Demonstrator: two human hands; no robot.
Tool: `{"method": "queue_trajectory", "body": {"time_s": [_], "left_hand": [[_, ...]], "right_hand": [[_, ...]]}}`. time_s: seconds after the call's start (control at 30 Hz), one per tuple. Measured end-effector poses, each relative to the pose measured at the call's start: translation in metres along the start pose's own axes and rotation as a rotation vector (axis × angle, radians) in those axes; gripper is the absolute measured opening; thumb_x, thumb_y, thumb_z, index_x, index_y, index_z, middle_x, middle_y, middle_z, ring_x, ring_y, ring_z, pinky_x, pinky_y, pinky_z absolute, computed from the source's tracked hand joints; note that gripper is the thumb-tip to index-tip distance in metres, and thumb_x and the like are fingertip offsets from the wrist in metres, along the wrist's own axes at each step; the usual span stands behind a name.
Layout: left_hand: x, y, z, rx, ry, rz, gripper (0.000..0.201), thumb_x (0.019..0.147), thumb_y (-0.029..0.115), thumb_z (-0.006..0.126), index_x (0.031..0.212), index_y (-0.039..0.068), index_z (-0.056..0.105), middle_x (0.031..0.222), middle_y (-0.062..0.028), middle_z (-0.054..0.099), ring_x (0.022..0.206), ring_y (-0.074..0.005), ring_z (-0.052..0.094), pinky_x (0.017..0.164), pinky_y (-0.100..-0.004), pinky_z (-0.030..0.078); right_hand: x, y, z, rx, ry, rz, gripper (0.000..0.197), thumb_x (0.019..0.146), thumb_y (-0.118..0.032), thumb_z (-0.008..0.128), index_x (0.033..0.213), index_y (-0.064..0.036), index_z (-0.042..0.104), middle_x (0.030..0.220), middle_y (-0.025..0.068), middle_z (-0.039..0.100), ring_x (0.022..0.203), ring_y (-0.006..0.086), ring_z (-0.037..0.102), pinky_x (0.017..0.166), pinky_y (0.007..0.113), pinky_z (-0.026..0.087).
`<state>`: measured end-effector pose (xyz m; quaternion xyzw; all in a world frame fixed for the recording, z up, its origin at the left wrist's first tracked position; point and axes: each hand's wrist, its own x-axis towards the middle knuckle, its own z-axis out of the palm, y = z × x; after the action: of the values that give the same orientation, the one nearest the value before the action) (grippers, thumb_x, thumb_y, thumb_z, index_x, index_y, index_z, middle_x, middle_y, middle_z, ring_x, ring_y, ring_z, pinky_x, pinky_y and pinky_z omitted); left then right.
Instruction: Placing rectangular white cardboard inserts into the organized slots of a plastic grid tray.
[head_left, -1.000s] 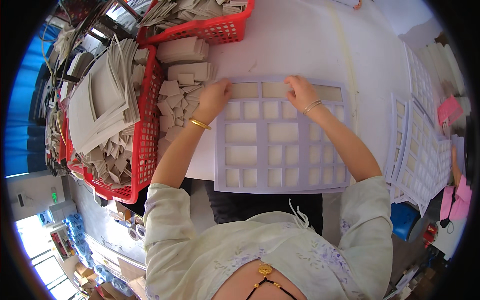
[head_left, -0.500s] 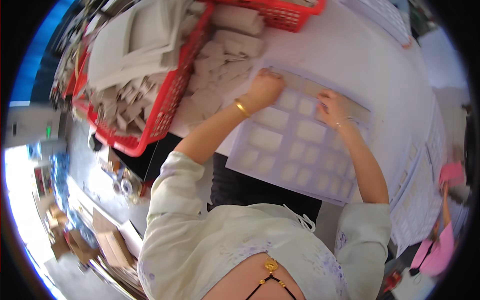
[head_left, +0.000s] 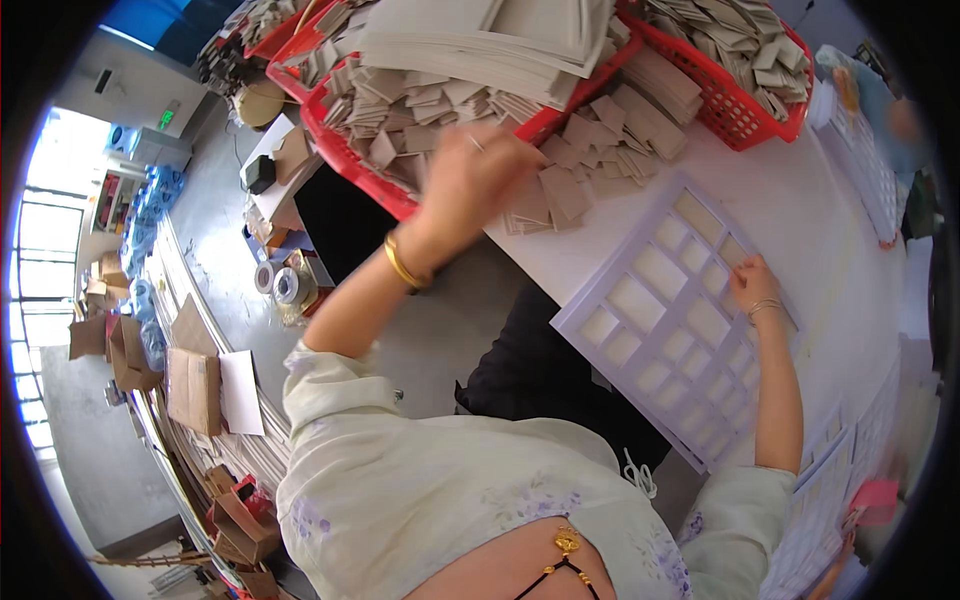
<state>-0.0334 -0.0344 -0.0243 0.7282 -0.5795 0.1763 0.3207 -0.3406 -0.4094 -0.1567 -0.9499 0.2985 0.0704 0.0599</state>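
Note:
My left hand (head_left: 475,185) is raised over the near edge of a red plastic basket (head_left: 408,203). Motion smears its fingers, and I cannot make out anything in them. Small greyish cardboard pieces (head_left: 465,100) fill the basket, with a stack of larger cardboard frames (head_left: 470,60) on top. On the white table, a pale lilac panel (head_left: 648,325) with many rectangular openings lies tilted, its near corner past the table edge. My right hand (head_left: 755,282) rests at the panel's far right part, fingers curled together; what they hold, if anything, is hidden.
Loose cardboard pieces (head_left: 610,140) lie on the table (head_left: 840,215) beside the basket. A second red basket (head_left: 745,115) of pieces stands at the back right. More panels (head_left: 825,500) are stacked at right near another person's arm. Tape rolls (head_left: 287,285) and boxes (head_left: 192,390) are at left.
My left hand has left the panel and swung left to the basket. My right hand stays at the panel. The view has turned left, so the table appears farther right.

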Motion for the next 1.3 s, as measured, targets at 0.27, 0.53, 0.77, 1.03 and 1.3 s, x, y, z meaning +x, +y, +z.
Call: {"method": "queue_trajectory", "body": {"time_s": [0.27,0.53,0.77,1.03,1.3], "left_hand": [[-0.053,-0.145,-0.057,0.212,-0.388,-0.330,0.017,0.072,0.013,0.066,0.089,0.012,0.067,0.099,-0.0113,0.062,0.099,-0.0336,0.057,0.085,-0.0432,0.045],[-0.045,-0.140,-0.044,0.383,-0.481,-0.370,0.014,0.070,0.014,0.069,0.082,0.009,0.064,0.091,-0.0108,0.061,0.095,-0.0315,0.058,0.081,-0.0415,0.046],[-0.043,-0.129,-0.043,0.292,-0.256,-0.389,0.015,0.081,0.019,0.055,0.084,0.004,0.059,0.079,-0.0184,0.064,0.084,-0.0368,0.060,0.076,-0.0461,0.045],[-0.043,-0.133,-0.043,0.251,-0.402,-0.545,0.020,0.084,0.023,0.053,0.097,0.009,0.059,0.084,-0.0182,0.066,0.082,-0.0365,0.064,0.069,-0.0471,0.049],[-0.053,-0.125,-0.044,0.145,-0.019,-0.450,0.018,0.084,0.010,0.057,0.101,0.009,0.063,0.081,-0.0112,0.064,0.076,-0.0280,0.063,0.066,-0.0370,0.049]], "right_hand": [[0.039,-0.201,-0.083,0.221,0.509,-0.596,0.007,0.081,-0.017,0.063,0.084,-0.0115,0.063,0.085,0.0036,0.062,0.080,0.0247,0.060,0.076,0.039,0.042],[0.082,-0.432,-0.115,0.251,0.208,-0.733,0.014,0.079,-0.020,0.062,0.091,-0.0129,0.063,0.090,0.0048,0.067,0.087,0.0234,0.064,0.078,0.038,0.044],[0.104,-0.481,-0.083,0.232,-0.149,-0.507,0.034,0.079,-0.013,0.061,0.112,-0.0056,0.059,0.113,0.0158,0.065,0.106,0.0275,0.063,0.094,0.041,0.046],[0.099,-0.444,-0.089,0.358,0.288,-0.543,0.025,0.080,-0.010,0.054,0.103,-0.0099,0.062,0.094,0.0138,0.065,0.090,0.0321,0.064,0.076,0.042,0.050],[0.036,-0.320,-0.091,1.223,0.294,-0.544,0.017,0.082,-0.002,0.057,0.096,-0.0062,0.066,0.085,0.0033,0.064,0.065,0.0090,0.059,0.057,0.024,0.048]]}}
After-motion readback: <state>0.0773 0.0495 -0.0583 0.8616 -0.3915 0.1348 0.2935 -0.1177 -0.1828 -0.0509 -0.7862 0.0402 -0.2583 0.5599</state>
